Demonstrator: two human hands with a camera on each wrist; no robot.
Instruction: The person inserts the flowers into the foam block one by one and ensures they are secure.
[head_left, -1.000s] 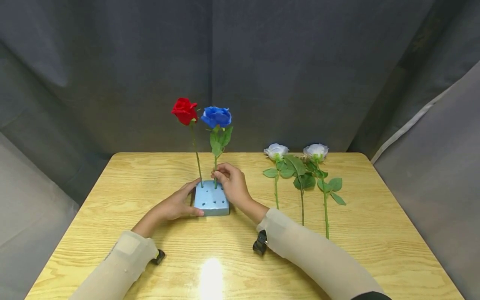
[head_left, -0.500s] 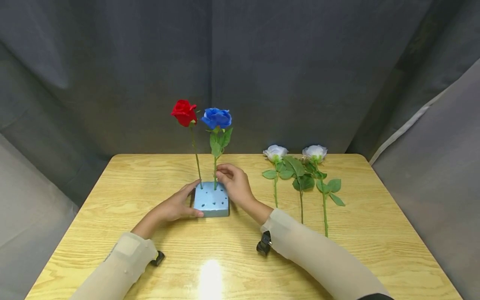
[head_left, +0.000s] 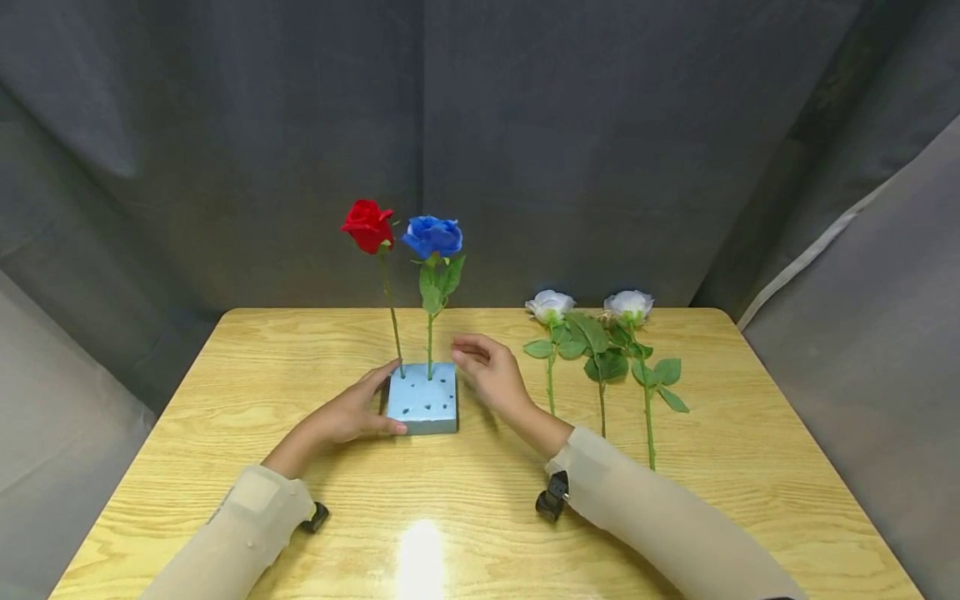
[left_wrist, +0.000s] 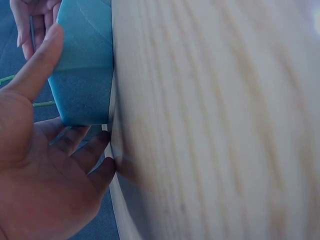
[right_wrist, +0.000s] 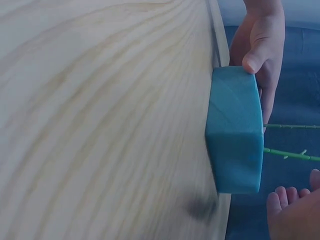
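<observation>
A light-blue block with holes in its top (head_left: 422,400), probably foam, rests on the table. My left hand (head_left: 351,414) holds it from the left, thumb at the front corner and fingers along the side and back; the left wrist view shows that thumb (left_wrist: 42,62) on the block (left_wrist: 82,95). A red artificial rose (head_left: 368,226) and a blue one (head_left: 433,237) stand upright in holes along the block's back edge, the red one leaning slightly left. Just right of the block, my right hand (head_left: 495,379) hovers with loosely bent fingers, holding nothing and apart from the blue rose's stem (right_wrist: 287,154).
On the wooden table (head_left: 480,517), two white roses lie to the right, one (head_left: 550,306) left of the other (head_left: 630,305). Between them lies a darker leafy stem (head_left: 602,392), its bloom not clearly visible. Grey curtains (head_left: 570,150) hang behind and at both sides.
My right hand has let go of the blue rose's stem and moved right, away from it. The blue rose stays upright in the block; my left hand has kept its place.
</observation>
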